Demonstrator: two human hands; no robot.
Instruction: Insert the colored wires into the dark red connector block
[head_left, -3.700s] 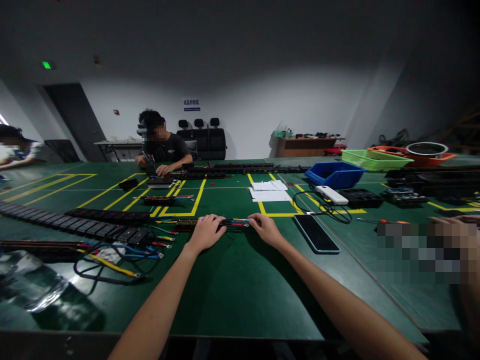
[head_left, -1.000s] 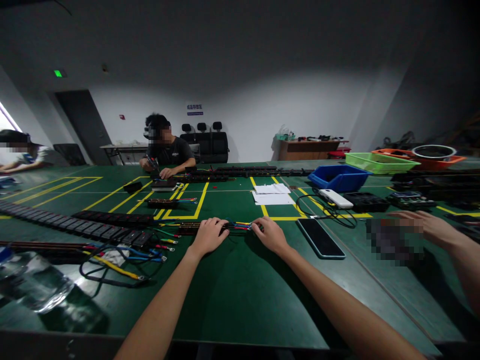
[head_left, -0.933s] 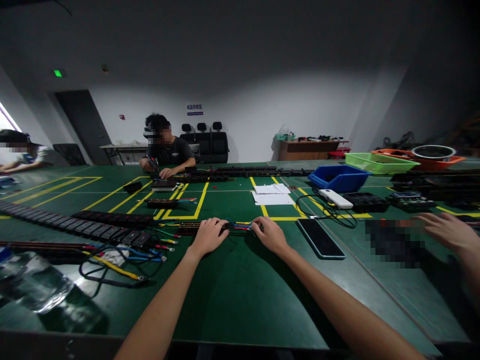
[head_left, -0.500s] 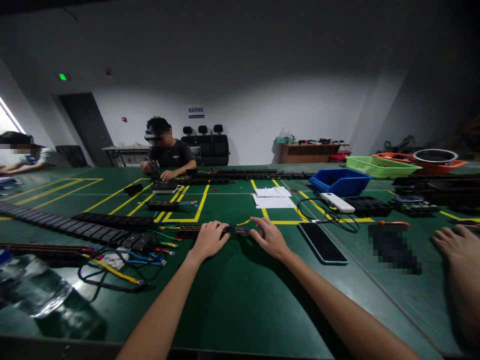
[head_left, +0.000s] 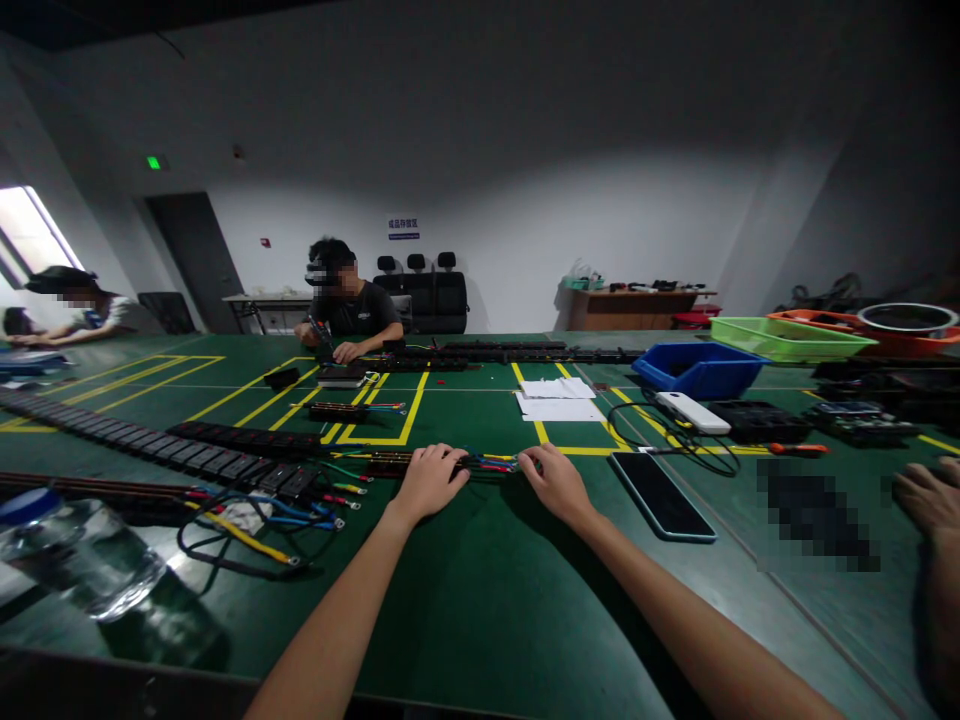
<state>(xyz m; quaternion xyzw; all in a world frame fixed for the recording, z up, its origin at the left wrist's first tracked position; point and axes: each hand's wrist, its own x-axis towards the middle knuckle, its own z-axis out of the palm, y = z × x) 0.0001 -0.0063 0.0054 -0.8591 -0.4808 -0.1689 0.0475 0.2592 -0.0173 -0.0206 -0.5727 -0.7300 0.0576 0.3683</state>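
Strip of black parts (head_left: 386, 462) lying on the green table (head_left: 480, 610), near the middle, crosswise in front of the wearer. Coloured wires (head_left: 491, 465), blue, red and yellow among them, run out of its right end.

Left hand (head_left: 433, 482) palm down over the strip and the start of the wires; fingers a little spread, thumb standing off from them. Grip underneath hidden.

Right hand (head_left: 556, 485) at the free wire ends, fingers curled, thumb and forefinger close together by the tips. Cannot tell whether they pinch a wire.

Just left of the strip: loose wires with metal ring ends (head_left: 349, 490), beside a long segmented black strip (head_left: 187, 440). Nearer the wearer, a clear bottle (head_left: 90, 560) with a blue cap, tilted.

Beyond the hands: a shorter strip (head_left: 337, 411) with wires, and white papers (head_left: 559, 402) across yellow tape.

Right of the right hand: a phone (head_left: 661, 497), dark screen up; past it a black cable (head_left: 630, 432), a white box (head_left: 692, 411), a blue bin (head_left: 694, 375). Another person's hand (head_left: 930, 495) at the right edge. Co-worker (head_left: 364, 310) seated across the table.
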